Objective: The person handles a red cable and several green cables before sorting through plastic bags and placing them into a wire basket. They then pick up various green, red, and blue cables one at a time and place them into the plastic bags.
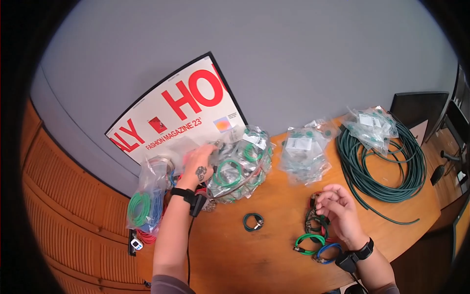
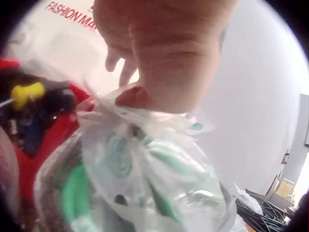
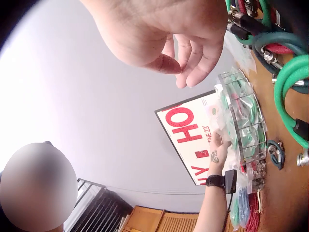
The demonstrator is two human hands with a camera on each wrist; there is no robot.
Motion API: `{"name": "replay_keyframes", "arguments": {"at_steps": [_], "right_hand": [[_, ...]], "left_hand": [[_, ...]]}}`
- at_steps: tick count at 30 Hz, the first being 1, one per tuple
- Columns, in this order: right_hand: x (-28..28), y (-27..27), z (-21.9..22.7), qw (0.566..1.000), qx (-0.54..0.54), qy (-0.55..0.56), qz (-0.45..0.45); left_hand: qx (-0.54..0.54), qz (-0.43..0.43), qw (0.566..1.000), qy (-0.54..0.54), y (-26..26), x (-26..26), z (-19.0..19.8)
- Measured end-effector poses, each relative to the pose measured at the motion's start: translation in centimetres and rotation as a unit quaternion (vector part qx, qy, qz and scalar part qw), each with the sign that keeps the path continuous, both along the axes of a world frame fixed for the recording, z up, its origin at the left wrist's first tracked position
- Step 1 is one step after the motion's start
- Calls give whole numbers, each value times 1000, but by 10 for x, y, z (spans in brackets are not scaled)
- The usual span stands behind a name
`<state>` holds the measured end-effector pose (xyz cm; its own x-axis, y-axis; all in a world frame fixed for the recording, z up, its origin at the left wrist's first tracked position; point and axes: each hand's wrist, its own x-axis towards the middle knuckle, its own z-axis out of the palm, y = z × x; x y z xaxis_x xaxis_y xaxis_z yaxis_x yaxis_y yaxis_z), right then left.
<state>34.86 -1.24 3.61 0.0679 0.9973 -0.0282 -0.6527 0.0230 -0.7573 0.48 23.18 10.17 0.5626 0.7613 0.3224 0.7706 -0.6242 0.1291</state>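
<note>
My left hand [image 1: 198,163] reaches over a wire basket [image 3: 238,123] heaped with clear bags of green cables. In the left wrist view its thumb and fingers pinch the gathered top of a clear plastic bag [image 2: 120,159], which bulges below the hand with green showing through. The right hand [image 1: 340,213] hovers with loosely bent fingers and nothing in them. Near it on the table lie short coiled cables with metal connectors, among them a green cable [image 1: 309,243] and a blue cable [image 1: 329,252]. A single dark green cable coil [image 1: 253,222] rests mid-table.
Flat clear bags [image 1: 304,154] with labels lie right of the basket. Beyond them sits a large dark green cable coil [image 1: 379,188], more bags on top. Left of the basket stand bagged cables [image 1: 142,208] and a red container with a yellow-handled tool [image 2: 29,93]. A framed poster [image 1: 178,105] leans behind.
</note>
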Motion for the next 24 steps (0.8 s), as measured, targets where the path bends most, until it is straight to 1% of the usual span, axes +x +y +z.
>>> {"name": "replay_keyframes", "arguments": {"at_steps": [2,3,4,6,7,8,10,11,12,13,14,16,17,19,20,21,22,23,24], "right_hand": [[8,2,0,999,23,17,-41],[9,2,4,997,14,11,-76],[14,2,4,996,11,7,-86],[20,6,1,990,44,29,-129],[21,8,-1,987,43,31,-155],[23,9,-4,986,42,28,-156],[27,13,-10,984,26,32,-173],[29,15,-13,984,23,36,-174],[29,16,-16,983,25,32,-176],[29,17,-17,984,20,31,-175],[29,17,-19,984,14,31,-174],[30,19,-23,986,6,23,-164],[30,19,-21,987,1,22,-159],[31,18,-24,987,-7,25,-158],[33,19,-28,991,2,10,-132],[35,20,-29,995,11,-5,-104],[34,19,-25,995,10,-5,-104],[31,19,-16,996,8,24,-85],[30,19,-10,996,5,54,-68]], "left_hand": [[-2,63,997,-50,-18,21,15],[20,26,995,-99,-33,38,22],[15,16,995,-102,-41,56,18],[142,-117,977,-104,-58,90,5],[99,-155,979,-93,-63,108,-9],[57,-192,976,-81,-65,128,-25],[-25,-181,980,-79,-68,163,-54],[-24,-182,980,-82,-64,175,-68],[14,-191,978,-78,-59,186,-81],[53,-200,975,-74,-53,194,-92],[55,-203,975,-77,-49,199,-95],[11,-135,989,67,-39,207,-102],[13,-139,988,67,-35,209,-103],[8,-117,986,117,-29,206,-108],[8,-119,986,118,-32,203,-104],[51,-125,989,67,-40,200,-94],[92,-131,987,15,-49,197,-85],[146,-167,974,-43,-60,196,-74],[144,-172,974,-41,-76,197,-62]]}}
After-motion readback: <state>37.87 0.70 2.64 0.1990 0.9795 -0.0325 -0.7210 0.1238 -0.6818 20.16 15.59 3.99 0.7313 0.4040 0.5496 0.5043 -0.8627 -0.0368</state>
